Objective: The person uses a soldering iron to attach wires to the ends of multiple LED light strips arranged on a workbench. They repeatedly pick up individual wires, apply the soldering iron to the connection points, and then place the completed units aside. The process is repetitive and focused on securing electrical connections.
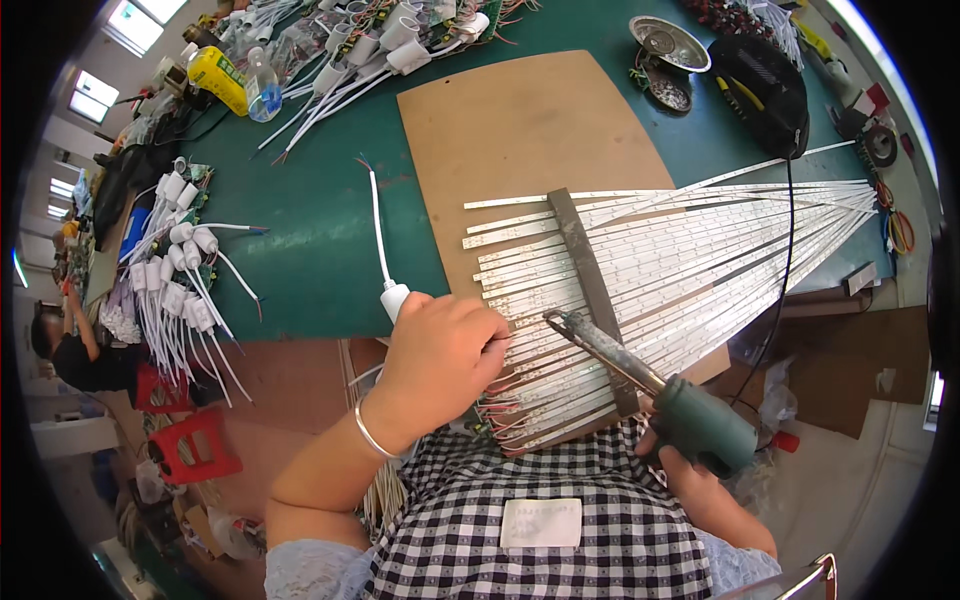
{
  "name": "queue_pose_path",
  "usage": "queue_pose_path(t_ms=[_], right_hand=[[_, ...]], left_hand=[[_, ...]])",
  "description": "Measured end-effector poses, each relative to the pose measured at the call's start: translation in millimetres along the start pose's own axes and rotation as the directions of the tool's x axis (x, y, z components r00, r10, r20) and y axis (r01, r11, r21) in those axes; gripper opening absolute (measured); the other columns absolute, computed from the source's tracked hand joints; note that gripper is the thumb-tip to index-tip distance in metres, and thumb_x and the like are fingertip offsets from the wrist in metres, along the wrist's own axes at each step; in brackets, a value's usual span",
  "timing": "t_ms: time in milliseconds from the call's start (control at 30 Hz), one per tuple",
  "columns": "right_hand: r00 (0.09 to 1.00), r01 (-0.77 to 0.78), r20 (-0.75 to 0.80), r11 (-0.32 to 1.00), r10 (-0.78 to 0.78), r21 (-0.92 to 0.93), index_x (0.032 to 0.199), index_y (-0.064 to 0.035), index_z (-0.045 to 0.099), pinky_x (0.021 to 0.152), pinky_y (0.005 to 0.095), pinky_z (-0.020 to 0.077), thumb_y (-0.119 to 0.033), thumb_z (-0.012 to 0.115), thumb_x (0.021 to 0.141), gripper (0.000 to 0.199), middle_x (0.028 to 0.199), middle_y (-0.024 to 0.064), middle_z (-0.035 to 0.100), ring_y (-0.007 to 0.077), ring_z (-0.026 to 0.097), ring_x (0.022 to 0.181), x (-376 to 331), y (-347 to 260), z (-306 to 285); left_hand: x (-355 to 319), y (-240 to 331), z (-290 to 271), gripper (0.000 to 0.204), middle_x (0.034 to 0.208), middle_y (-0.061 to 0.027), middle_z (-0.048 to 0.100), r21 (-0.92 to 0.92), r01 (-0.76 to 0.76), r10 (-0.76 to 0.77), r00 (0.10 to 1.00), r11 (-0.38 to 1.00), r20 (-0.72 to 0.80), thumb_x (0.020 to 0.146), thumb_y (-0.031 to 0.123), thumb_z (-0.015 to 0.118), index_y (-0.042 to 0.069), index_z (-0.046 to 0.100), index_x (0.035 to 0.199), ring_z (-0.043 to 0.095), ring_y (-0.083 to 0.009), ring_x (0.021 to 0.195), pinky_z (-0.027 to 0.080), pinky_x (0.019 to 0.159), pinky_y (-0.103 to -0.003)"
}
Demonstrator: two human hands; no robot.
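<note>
My left hand is closed, its thumb and fingertips pinched at the left ends of the LED strips. Out of its far side sticks a white cylindrical cap with a white cable ending in bare wires; the rest is hidden under the hand. My right hand grips the dark green handle of a soldering gun, its metal tip over the strips near my left fingers. Many thin white LED strips lie fanned out, with a dark bar across them. Red wires show at the nearest strip ends.
Under the strips lies a brown board on the green table. White capped cables are heaped at left, more at the back. Metal dishes and a black bag stand back right. A black cord crosses the strips. Another person sits far left.
</note>
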State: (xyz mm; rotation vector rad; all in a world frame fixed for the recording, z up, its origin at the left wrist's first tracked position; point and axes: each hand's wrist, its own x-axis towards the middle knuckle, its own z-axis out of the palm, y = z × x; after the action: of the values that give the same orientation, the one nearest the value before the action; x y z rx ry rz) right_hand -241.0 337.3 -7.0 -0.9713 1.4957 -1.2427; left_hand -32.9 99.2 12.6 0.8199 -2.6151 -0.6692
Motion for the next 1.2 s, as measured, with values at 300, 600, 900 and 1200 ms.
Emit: queue_pose_path(t_ms=[300, 600, 900, 1200], right_hand=[[0.998, 0.047, 0.041, 0.988, -0.042, -0.146, 0.116, 0.0023, 0.056, 0.075, 0.0304, 0.0505, -0.012, 0.057, 0.087, 0.032, 0.101, 0.0104, 0.063, 0.0221, 0.063, 0.087, 8, -1, -1], [0.975, 0.212, 0.141, 0.891, -0.169, -0.4, 0.115, 0.001, 0.057, 0.079, 0.0299, 0.0496, -0.005, 0.065, 0.078, 0.038, 0.107, 0.0118, 0.064, 0.0245, 0.064, 0.093, 16, -10, 5], [0.994, 0.102, 0.063, 0.911, -0.084, -0.399, 0.11, 0.0002, 0.061, 0.083, 0.0317, 0.0495, -0.003, 0.067, 0.076, 0.035, 0.107, 0.0122, 0.064, 0.026, 0.064, 0.095, 14, -11, 9], [0.99, 0.136, 0.081, 0.907, -0.113, -0.398, 0.111, 0.0001, 0.06, 0.083, 0.0317, 0.0495, -0.004, 0.066, 0.077, 0.035, 0.106, 0.0119, 0.064, 0.0251, 0.063, 0.096, 18, -16, 12]], left_hand=[[8, 3, 6, 0.008, 0.065, 0.0015, 0.057, 0.113, 0.016, -0.013, 1.0, 0.994, -0.029, 0.075, 0.013, 0.068, 0.013, 0.06, 0.073, 0.053, -0.0185, 0.068, 0.029, 0.076, -0.037], [11, 4, 6, 0.007, 0.068, 0.0021, 0.06, 0.13, 0.034, -0.031, 0.999, 0.991, -0.025, 0.074, 0.012, 0.067, 0.013, 0.061, 0.07, 0.054, -0.0172, 0.071, 0.031, 0.077, -0.036], [10, 0, 6, 0.005, 0.067, 0.0028, 0.059, 0.079, 0.03, -0.028, 0.999, 0.996, -0.028, 0.072, 0.011, 0.067, 0.013, 0.062, 0.072, 0.053, -0.0171, 0.069, 0.03, 0.079, -0.036], [11, -1, 7, 0.006, 0.067, 0.0028, 0.059, 0.085, 0.019, -0.017, 0.999, 0.996, -0.027, 0.07, 0.01, 0.066, 0.013, 0.061, 0.07, 0.053, -0.0171, 0.069, 0.031, 0.078, -0.036]])
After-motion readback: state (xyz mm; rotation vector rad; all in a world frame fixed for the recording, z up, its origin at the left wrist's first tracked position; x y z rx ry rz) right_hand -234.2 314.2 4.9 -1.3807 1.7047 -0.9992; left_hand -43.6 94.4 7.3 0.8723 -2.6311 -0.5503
